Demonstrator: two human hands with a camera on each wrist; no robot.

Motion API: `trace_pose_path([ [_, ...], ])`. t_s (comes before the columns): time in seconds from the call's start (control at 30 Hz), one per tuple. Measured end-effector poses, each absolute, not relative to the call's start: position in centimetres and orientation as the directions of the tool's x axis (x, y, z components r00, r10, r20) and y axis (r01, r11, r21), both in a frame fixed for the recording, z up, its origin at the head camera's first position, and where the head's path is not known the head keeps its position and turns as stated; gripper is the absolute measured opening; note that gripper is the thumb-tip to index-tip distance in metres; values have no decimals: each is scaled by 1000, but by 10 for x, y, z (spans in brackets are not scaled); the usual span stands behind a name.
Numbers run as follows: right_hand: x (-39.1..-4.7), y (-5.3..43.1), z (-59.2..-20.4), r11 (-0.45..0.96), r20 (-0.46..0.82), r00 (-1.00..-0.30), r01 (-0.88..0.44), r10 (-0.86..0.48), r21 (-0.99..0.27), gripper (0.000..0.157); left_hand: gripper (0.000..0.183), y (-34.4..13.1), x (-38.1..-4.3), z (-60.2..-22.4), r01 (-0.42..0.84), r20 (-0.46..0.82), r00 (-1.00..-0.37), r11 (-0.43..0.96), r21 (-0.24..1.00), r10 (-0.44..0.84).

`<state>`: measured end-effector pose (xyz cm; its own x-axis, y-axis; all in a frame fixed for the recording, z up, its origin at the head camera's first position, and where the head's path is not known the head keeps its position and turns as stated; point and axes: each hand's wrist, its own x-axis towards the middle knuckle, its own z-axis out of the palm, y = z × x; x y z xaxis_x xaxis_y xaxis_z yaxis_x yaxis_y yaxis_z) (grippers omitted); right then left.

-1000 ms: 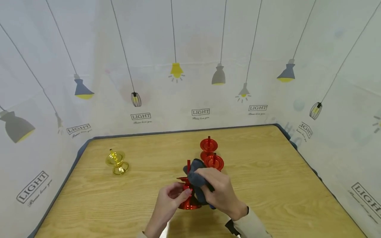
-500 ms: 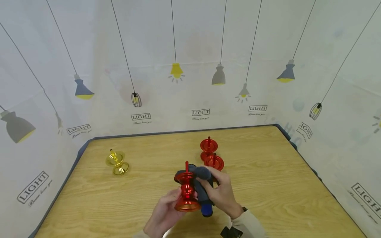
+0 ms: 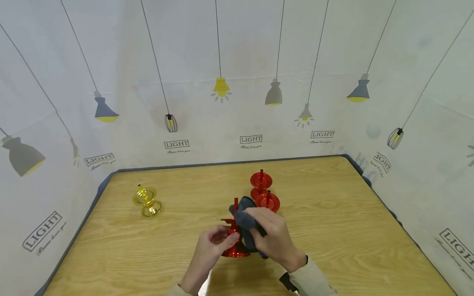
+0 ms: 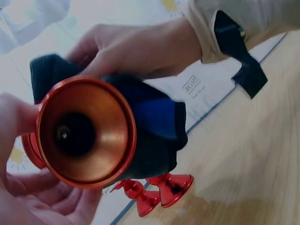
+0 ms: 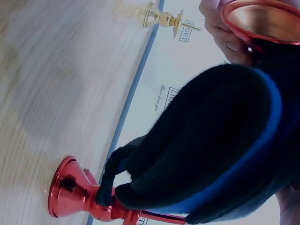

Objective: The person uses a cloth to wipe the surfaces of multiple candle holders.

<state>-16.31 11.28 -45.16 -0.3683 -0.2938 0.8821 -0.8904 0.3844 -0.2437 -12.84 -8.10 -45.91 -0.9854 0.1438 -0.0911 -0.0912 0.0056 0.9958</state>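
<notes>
My left hand (image 3: 208,250) grips a shiny red candlestick (image 3: 235,249) by its waist, over the near part of the table. Its thin spike points up in the head view, and its hollow base (image 4: 110,140) faces the left wrist camera. A dark blue cloth (image 3: 246,221) is bunched in my right hand (image 3: 277,237), which holds it against the candlestick's right side and dish. The cloth hides part of the dish and stem. A brighter blue patch (image 4: 157,117) of it shows in the left wrist view.
Two more red candlesticks stand close together behind the hands, the rear one (image 3: 261,181) partly overlapped by the nearer one (image 3: 268,202). A gold candlestick (image 3: 147,200) stands at the left on the wooden table (image 3: 177,246). Lamp-printed white sheeting (image 3: 207,123) encloses the back and sides.
Half a second ago the held candlestick was tilted with its base underside toward the head camera; now it is tipped back. The cloth and right hand shifted with it, near their earlier pose.
</notes>
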Motion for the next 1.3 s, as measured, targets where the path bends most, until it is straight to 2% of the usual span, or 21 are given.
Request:
trace_pose_path([
  [0.1,-161,113,-451,342,885,-388,-893,-257,-292,20,29,-82,-130,-463,-99,-70,-971,-120,988,228],
  [0.2,-160,114,-450,269,868,-450,-880,-211,-391,23,19,-85,-131,-468,-151,-11,-918,-326,933,396],
  [0.3,-158,114,-450,203,826,-537,-840,-172,-503,35,23,-86,-132,-473,-260,68,-835,-501,825,546],
  [0.37,-157,114,-450,171,797,-583,-811,-160,-560,37,26,-86,-132,-476,-329,107,-789,-562,759,605],
  [0.47,-157,115,-450,171,785,-599,-800,-158,-575,35,30,-85,-132,-478,-362,152,-751,-593,719,643],
  [0.57,-160,119,-448,234,820,-541,-835,-188,-498,33,29,-84,-131,-477,-287,121,-794,-544,788,595],
  [0.67,-162,122,-446,329,867,-433,-879,-248,-345,19,23,-79,-128,-472,-141,9,-917,-346,927,398],
  [0.73,-164,123,-445,373,885,-367,-894,-287,-250,18,29,-75,-127,-468,-103,-58,-969,-177,979,239],
  [0.8,-164,121,-445,401,889,-335,-895,-311,-197,24,39,-70,-125,-464,-87,-79,-989,-59,994,121],
  [0.83,-164,120,-446,404,890,-327,-896,-316,-186,24,38,-68,-126,-463,-75,-71,-993,-40,996,95],
  [0.93,-164,118,-447,389,892,-336,-898,-303,-206,24,36,-69,-126,-463,-66,-61,-993,-52,996,101],
  [1.03,-163,116,-447,333,892,-370,-901,-260,-277,19,29,-76,-128,-465,-76,-43,-980,-165,983,196],
  [1.1,-162,114,-448,279,877,-426,-890,-223,-361,20,22,-81,-130,-467,-117,-24,-950,-284,952,310],
  [1.2,-159,111,-449,199,832,-530,-844,-166,-498,33,22,-87,-132,-473,-237,32,-867,-466,852,497],
  [1.3,-157,109,-450,157,790,-598,-800,-134,-579,37,27,-89,-134,-477,-340,105,-785,-568,750,610],
])
